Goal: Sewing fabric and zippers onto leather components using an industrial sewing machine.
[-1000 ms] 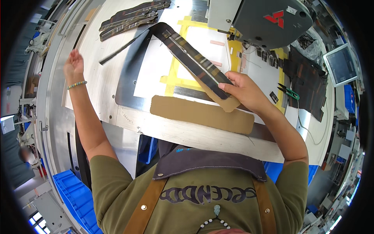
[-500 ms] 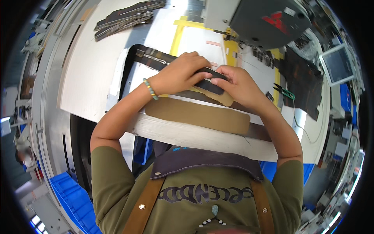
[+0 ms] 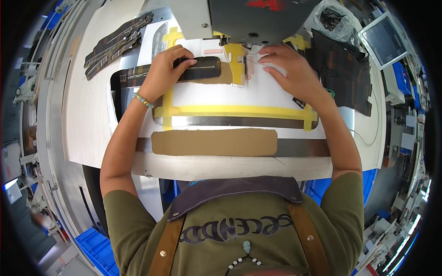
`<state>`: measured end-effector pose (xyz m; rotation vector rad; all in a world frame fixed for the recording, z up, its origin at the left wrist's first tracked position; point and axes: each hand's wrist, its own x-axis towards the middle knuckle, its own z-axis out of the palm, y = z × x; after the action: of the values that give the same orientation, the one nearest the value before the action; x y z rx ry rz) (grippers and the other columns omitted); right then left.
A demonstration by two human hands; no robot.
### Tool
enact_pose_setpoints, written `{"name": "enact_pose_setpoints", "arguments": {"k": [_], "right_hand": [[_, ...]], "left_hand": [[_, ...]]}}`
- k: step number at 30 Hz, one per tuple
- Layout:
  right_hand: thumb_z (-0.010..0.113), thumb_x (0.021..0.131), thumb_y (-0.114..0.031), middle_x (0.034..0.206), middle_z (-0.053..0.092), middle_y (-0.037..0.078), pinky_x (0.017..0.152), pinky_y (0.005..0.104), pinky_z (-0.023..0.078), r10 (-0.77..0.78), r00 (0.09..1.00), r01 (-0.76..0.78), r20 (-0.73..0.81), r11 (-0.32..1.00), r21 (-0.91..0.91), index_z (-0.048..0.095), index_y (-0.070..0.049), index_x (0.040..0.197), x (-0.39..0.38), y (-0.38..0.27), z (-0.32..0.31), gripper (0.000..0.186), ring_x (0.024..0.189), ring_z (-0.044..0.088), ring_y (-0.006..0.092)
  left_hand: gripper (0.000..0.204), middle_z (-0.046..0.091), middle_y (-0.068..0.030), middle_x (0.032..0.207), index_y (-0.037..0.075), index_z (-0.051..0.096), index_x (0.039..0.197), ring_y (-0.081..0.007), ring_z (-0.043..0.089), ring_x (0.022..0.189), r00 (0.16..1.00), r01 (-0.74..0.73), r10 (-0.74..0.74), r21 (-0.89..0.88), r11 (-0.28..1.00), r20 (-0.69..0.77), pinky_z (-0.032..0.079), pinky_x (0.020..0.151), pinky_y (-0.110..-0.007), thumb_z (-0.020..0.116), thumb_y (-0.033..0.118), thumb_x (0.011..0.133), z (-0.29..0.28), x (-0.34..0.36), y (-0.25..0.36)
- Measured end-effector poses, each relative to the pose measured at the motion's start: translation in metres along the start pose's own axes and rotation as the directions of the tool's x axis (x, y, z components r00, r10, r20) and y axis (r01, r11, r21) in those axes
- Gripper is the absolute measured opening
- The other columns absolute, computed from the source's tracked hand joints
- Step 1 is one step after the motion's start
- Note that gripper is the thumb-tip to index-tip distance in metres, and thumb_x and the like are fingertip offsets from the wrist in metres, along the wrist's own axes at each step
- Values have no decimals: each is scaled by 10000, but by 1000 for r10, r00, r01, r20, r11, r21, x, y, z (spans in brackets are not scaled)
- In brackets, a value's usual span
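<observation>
My left hand (image 3: 168, 72), with a beaded bracelet at the wrist, is closed on a dark plaid zipper strip (image 3: 206, 68). The strip lies lengthwise on the white work plate (image 3: 207, 97), and a tan piece (image 3: 226, 73) shows from under its right end. Just below the sewing machine head (image 3: 253, 20), my right hand (image 3: 292, 73) reaches in from the right. Its thumb and fingers are apart, near a thin thread, and I see nothing held in them. Another tan strip (image 3: 214, 142) lies flat by the near table edge.
Dark plaid pieces (image 3: 115, 43) are stacked at the far left. More dark sheets (image 3: 340, 73) lie on the right, beside a clear bag (image 3: 335, 20) and a screen (image 3: 383, 39). Yellow tape (image 3: 230, 111) frames the plate. Blue bins (image 3: 96, 246) stand below the table.
Both hands were on the strip. My right hand has let go and moved up and right toward the machine head. My left hand still holds the strip, now lying straighter. The view has shifted.
</observation>
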<state>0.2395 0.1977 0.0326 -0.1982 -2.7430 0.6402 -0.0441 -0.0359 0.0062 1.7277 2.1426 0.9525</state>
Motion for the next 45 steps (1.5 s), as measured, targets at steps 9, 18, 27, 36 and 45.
{"name": "enact_pose_setpoints", "arguments": {"k": [9, 18, 27, 36, 45], "right_hand": [[683, 1024, -114, 1486, 668, 68, 1174, 458, 482, -182, 983, 181, 2, 973, -147, 732, -56, 1316, -14, 31, 27, 301, 1380, 601, 285], [740, 996, -169, 1341, 745, 49, 1104, 408, 521, -235, 969, 213, -80, 953, -214, 794, -62, 1138, -16, 36, 26, 186, 1307, 648, 238], [732, 997, -159, 1280, 762, 41, 1107, 416, 522, -279, 955, 265, -103, 955, -131, 802, -61, 1121, -12, 30, 20, 173, 1299, 656, 242], [712, 999, -153, 1524, 618, 57, 1196, 458, 463, -347, 937, 350, 43, 927, -136, 723, -106, 1360, -14, 21, 34, 365, 1461, 530, 263], [655, 1064, -224, 1576, 583, 44, 1261, 464, 387, -278, 954, 292, 111, 947, -132, 710, -166, 1411, -15, 21, 37, 356, 1503, 475, 273]], "left_hand": [[171, 750, -127, 843, -47, 759, 1045, -145, 612, 728, 975, 220, -219, 38, 975, -38, 523, 738, -315, 789, 109, 983, 31, 33, 7], [116, 772, -81, 884, -35, 755, 1020, -136, 652, 788, 988, 156, -156, -89, 984, 6, 536, 792, -288, 777, 70, 976, 24, 29, 8], [117, 780, -89, 908, -34, 758, 1019, -134, 669, 809, 991, 136, -136, -67, 988, 5, 542, 809, -288, 788, 67, 967, 24, 27, 10], [109, 773, -90, 911, -27, 756, 1020, -156, 667, 805, 990, 138, -138, -76, 988, 4, 533, 796, -299, 789, 56, 958, 24, 26, 13], [121, 780, -91, 935, -19, 762, 1040, -159, 686, 833, 991, 133, -134, -90, 987, -3, 543, 814, -305, 795, 64, 957, 26, 26, 15]]}}
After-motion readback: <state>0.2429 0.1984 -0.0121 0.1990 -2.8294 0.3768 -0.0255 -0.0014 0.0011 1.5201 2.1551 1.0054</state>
